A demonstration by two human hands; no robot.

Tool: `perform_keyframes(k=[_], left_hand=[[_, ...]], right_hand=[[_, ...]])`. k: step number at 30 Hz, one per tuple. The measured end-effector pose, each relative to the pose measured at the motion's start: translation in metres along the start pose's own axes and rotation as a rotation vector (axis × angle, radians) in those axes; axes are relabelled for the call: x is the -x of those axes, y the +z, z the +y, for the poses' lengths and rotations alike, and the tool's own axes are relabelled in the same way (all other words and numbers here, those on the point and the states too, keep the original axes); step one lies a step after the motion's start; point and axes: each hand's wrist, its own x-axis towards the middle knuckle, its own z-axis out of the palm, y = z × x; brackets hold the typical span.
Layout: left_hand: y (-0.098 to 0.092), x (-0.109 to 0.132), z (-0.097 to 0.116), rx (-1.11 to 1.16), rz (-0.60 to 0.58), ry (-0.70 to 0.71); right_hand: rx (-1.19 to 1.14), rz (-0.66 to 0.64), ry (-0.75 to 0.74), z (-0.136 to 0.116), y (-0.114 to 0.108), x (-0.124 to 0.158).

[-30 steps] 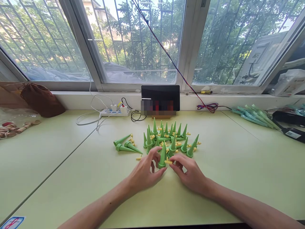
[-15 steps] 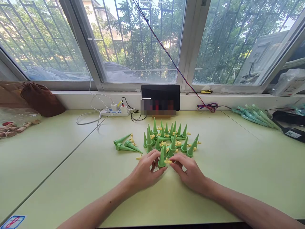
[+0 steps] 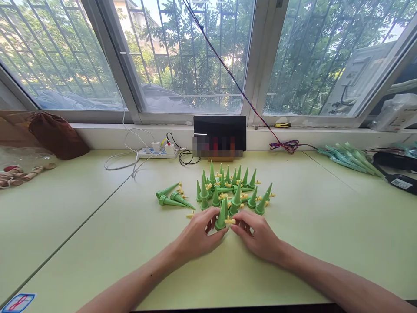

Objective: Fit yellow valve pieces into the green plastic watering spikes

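My left hand (image 3: 199, 230) is closed round the base of a green plant watering spike (image 3: 221, 217), which stands point up near the front of a group. A small yellow valve (image 3: 230, 221) sticks out from the right side of its base. The thumb and fingertips of my right hand (image 3: 256, 228) are around the outer end of that valve. Just beyond both hands stand several more green spikes (image 3: 236, 198) with yellow valves, some lying down. To the left, a few green spikes (image 3: 172, 201) lie flat, and a loose yellow valve (image 3: 190, 215) rests near my left hand.
A tablet (image 3: 220, 130) on a stand is at the back of the table (image 3: 97, 252). Left of it lies a power strip (image 3: 158, 152) with cables. A brown pouch (image 3: 57, 134) is at far left. Bluish-green plastic pieces (image 3: 348, 158) and a black strap (image 3: 397, 169) lie at right.
My right fingertips have loosened slightly around the valve, and more of its outer end shows. The left hand stays on the spike.
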Motion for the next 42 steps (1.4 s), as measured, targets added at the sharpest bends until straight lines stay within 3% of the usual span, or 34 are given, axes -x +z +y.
perform_keyframes(k=[17,25,36,42], left_hand=[[-0.0057,-0.0017,0.0023,0.029,-0.058,0.082],[-0.004,-0.0023,0.0023,0.048,-0.021,0.105],[-0.0029,-0.0001,-0.001,0.055,-0.079,0.11],[-0.0018,-0.0003,-0.0021,0.061,-0.075,0.074]], right_hand=[[0.053,-0.053,-0.035,-0.0012,0.0001,-0.0015],[0.01,-0.021,-0.003,-0.0032,-0.0016,0.0006],[0.029,-0.081,-0.026,-0.0033,0.0006,-0.0004],[0.018,-0.057,0.036,-0.0016,0.0005,0.0006]])
